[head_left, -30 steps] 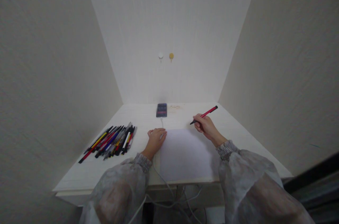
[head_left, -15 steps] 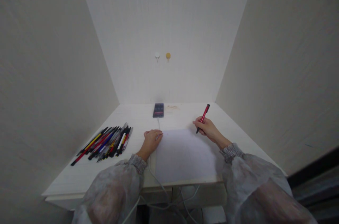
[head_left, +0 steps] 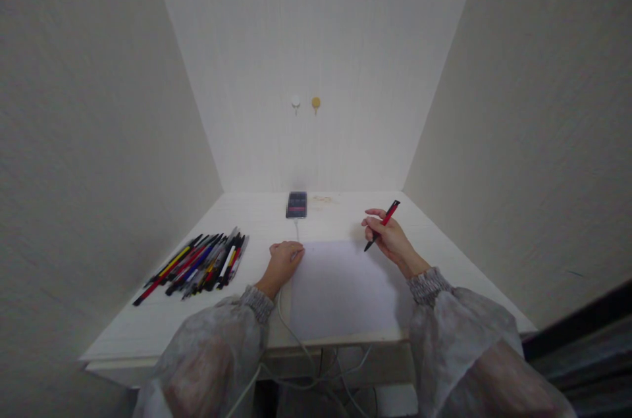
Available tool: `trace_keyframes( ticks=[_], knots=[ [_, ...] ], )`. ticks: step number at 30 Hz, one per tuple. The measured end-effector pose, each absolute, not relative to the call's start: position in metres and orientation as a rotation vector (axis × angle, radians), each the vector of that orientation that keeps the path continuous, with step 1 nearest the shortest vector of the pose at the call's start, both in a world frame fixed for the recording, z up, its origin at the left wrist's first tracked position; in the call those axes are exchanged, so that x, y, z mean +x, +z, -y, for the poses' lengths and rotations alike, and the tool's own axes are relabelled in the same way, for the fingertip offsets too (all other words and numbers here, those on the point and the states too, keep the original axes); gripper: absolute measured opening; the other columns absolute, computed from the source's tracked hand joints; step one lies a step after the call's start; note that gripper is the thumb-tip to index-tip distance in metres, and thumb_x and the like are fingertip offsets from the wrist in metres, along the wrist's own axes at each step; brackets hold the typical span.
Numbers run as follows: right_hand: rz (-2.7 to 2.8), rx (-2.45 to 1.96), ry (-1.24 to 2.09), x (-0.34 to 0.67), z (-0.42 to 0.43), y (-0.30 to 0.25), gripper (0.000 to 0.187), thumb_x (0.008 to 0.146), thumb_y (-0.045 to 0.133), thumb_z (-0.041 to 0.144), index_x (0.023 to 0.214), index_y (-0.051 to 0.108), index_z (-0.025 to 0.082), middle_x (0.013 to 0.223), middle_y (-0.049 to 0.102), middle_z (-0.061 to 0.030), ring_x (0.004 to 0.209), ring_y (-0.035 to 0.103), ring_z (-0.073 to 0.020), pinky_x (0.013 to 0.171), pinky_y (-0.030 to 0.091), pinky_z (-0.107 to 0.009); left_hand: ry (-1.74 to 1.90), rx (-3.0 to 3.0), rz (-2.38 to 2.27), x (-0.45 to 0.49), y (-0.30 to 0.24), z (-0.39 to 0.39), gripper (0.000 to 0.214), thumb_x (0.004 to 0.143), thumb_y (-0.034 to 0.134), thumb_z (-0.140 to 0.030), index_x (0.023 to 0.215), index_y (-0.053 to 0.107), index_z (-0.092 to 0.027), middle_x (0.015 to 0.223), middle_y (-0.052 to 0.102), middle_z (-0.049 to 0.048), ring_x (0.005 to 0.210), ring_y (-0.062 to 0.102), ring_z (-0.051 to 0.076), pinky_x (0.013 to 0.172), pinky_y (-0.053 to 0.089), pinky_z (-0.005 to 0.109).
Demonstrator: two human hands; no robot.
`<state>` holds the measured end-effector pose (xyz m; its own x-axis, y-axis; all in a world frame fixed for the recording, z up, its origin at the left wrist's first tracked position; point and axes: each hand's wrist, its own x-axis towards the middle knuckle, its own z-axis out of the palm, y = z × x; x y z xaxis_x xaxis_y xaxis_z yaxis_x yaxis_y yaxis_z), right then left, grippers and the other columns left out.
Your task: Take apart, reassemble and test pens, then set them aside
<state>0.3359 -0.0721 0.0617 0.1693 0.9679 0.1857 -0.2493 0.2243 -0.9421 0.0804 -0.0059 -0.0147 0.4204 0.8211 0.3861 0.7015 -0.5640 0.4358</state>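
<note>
A red pen with black ends (head_left: 390, 215) is held in my right hand (head_left: 394, 241), over the upper right of a white sheet of paper (head_left: 345, 293). The pen leans, its black tip pointing down and left; whether the tip touches the paper I cannot tell. The index finger is lifted off the barrel. My left hand (head_left: 285, 263) lies with its fingers extended at the sheet's upper left corner, fingertips on the paper's edge. To the left, a heap of pens (head_left: 202, 266) in red, black, blue, yellow and clear plastic lies on the white table (head_left: 266, 207).
A phone (head_left: 297, 205) lies at the back of the table, with a white cable (head_left: 297, 231) running from it toward my left hand. Walls enclose the table on three sides. Two small hooks, one white (head_left: 295, 101) and one yellow (head_left: 316, 103), are on the back wall.
My right hand has shifted slightly and opened its index finger away from the pen. The pen now leans farther to the right. My left hand has stayed on the paper.
</note>
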Motion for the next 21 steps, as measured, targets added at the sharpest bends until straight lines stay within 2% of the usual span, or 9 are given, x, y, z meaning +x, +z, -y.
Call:
trace_keyframes(
  ticks=[3,4,6,9,14,21],
  knots=[
    [0.951,-0.887,1.093,0.335,0.073,0.066,0.033,0.064,0.064,0.041,0.086,0.050,0.021,0.060,0.049,0.0046,0.039,0.034,-0.0045,0.039,0.030,-0.019,0.842,2.465,-1.337,0.080,-0.014,0.007,0.021,0.079,0.044,-0.030,0.087,0.062,-0.022,0.099,0.064,0.0036,0.096,0.053,0.017,0.088,0.026,0.036],
    [0.948,-0.875,1.138,0.336,0.073,0.068,0.033,0.067,0.058,0.049,0.080,0.051,0.020,0.059,0.047,0.0034,0.041,0.035,-0.0057,0.041,0.032,-0.021,0.845,2.466,-1.328,0.080,-0.014,0.007,0.021,0.079,0.044,-0.030,0.086,0.062,-0.022,0.098,0.064,0.0034,0.096,0.053,0.017,0.088,0.026,0.036],
    [0.962,-0.840,1.225,0.337,0.075,0.072,0.047,0.069,0.040,0.064,0.064,0.047,0.018,0.059,0.044,0.0004,0.047,0.039,-0.0092,0.047,0.038,-0.025,0.847,2.468,-1.311,0.080,-0.014,0.007,0.021,0.080,0.043,-0.030,0.086,0.062,-0.022,0.097,0.064,0.0029,0.095,0.053,0.016,0.087,0.027,0.036],
    [0.986,-0.780,1.276,0.338,0.079,0.076,0.058,0.066,0.026,0.074,0.049,0.035,0.020,0.055,0.039,-0.0017,0.052,0.041,-0.0131,0.055,0.041,-0.030,0.841,2.466,-1.316,0.080,-0.013,0.007,0.021,0.080,0.044,-0.030,0.085,0.062,-0.022,0.097,0.064,0.0030,0.094,0.053,0.016,0.087,0.026,0.037],
    [0.952,-0.756,1.325,0.336,0.082,0.076,0.058,0.066,0.024,0.074,0.044,0.027,0.021,0.050,0.033,-0.0006,0.052,0.036,-0.0139,0.057,0.040,-0.032,0.820,2.456,-1.327,0.081,-0.009,0.010,0.021,0.080,0.043,-0.029,0.086,0.062,-0.022,0.098,0.064,0.0031,0.095,0.052,0.016,0.088,0.026,0.036],
    [0.866,-0.551,1.534,0.332,0.085,0.078,0.056,0.067,0.031,0.072,0.045,0.031,0.020,0.051,0.036,0.0002,0.053,0.037,-0.0129,0.060,0.039,-0.030,0.775,2.452,-1.338,0.082,-0.007,0.009,0.021,0.079,0.045,-0.028,0.087,0.063,-0.022,0.099,0.064,0.0029,0.096,0.052,0.016,0.088,0.026,0.035]
  ],
)
